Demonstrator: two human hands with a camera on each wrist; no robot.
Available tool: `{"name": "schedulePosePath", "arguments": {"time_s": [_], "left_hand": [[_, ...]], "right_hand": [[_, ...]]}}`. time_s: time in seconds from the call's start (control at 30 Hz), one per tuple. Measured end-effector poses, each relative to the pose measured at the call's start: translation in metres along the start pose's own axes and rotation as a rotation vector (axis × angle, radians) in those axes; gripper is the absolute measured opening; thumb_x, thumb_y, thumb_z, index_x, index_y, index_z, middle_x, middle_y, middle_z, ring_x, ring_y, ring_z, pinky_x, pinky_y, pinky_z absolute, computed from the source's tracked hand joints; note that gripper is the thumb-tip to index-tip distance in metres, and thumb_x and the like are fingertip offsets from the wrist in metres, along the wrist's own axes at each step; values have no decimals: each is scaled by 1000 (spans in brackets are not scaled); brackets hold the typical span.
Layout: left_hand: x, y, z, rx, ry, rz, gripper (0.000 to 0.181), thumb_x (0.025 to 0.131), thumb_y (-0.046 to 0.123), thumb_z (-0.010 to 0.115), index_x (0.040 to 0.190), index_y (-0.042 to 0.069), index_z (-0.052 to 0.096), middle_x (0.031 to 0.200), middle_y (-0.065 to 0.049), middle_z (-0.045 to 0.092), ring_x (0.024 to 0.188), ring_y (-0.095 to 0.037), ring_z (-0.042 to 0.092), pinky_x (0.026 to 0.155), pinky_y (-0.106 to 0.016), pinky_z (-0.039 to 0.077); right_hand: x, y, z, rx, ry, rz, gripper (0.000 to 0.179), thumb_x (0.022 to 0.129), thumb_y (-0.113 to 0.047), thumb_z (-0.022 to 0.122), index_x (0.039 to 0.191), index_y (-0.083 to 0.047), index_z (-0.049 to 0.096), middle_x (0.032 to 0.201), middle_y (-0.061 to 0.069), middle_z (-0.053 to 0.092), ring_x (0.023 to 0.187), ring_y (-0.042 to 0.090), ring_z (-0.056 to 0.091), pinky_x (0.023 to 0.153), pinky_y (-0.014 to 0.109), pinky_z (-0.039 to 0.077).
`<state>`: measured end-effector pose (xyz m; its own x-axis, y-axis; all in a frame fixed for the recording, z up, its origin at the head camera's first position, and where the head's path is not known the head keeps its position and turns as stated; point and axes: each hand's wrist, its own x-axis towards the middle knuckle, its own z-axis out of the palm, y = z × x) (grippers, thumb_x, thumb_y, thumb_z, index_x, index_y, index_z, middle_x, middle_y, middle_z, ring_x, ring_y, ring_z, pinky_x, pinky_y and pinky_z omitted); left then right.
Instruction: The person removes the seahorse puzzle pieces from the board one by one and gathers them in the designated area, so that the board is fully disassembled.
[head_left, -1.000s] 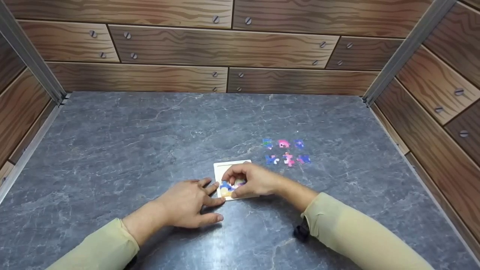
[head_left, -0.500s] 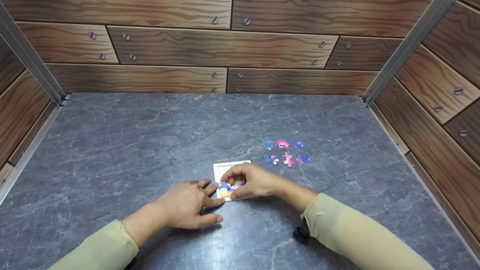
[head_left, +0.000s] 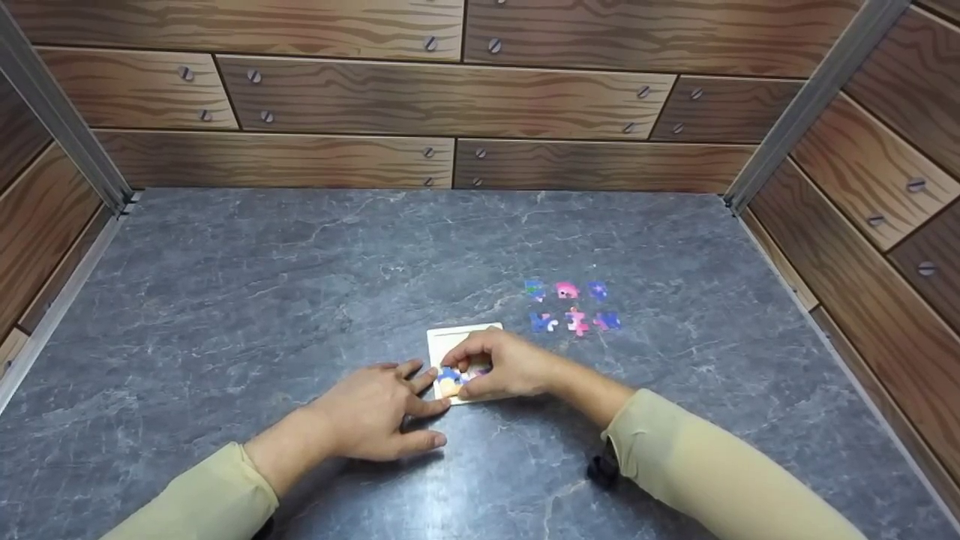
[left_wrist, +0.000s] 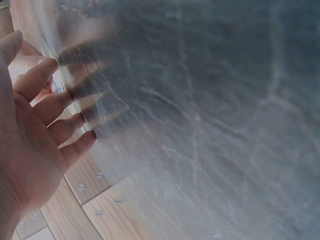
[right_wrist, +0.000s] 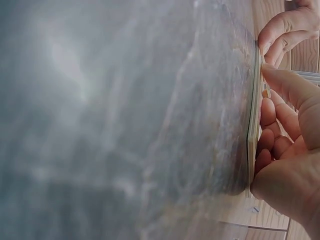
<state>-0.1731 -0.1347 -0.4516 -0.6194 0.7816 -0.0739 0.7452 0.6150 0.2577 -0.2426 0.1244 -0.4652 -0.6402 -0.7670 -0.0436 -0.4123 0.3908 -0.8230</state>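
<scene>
In the head view a small white puzzle tray (head_left: 450,339) lies on the grey marbled table, with blue, yellow and white puzzle pieces (head_left: 451,384) along its near side. My left hand (head_left: 375,412) lies at the tray's left edge, fingers spread and fingertips right at the rim. Over the tray's right part is my right hand (head_left: 514,364), thumb and fingers curled together and pinching a puzzle piece at the near left corner. The right wrist view shows a small tan edge of the piece (right_wrist: 266,93) between thumb and fingers. My right palm hides the tray's right side.
Several loose pink and blue puzzle pieces (head_left: 576,321) lie in two rows to the right, beyond the tray. Wood-patterned walls (head_left: 337,97) with grey metal corner posts (head_left: 817,105) enclose the table at the back and sides.
Both hands, the tray and the loose pieces keep their places. Only the head view has tilted very slightly, so everything sits a little lower in it.
</scene>
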Motion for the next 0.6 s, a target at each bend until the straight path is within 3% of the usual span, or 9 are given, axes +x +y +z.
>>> {"name": "schedulePosePath", "arguments": {"time_s": [0.3,0.6], "left_hand": [[-1,2,1,11,22,6,61,106,67,45,146,27,67,155,-15,53,142,-43,52,112,-57,46],[0,1,2,27,37,15,61,106,68,44,145,28,68,154,-16,55,142,-43,52,112,-58,46]], "right_hand": [[-2,3,-1,-8,13,-46,43,87,-10,85,128,-1,76,115,9,74,107,19,64,96,32,53],[-1,3,1,86,14,21,38,87,-5,84,123,0,74,110,9,72,104,19,65,96,30,53]]}}
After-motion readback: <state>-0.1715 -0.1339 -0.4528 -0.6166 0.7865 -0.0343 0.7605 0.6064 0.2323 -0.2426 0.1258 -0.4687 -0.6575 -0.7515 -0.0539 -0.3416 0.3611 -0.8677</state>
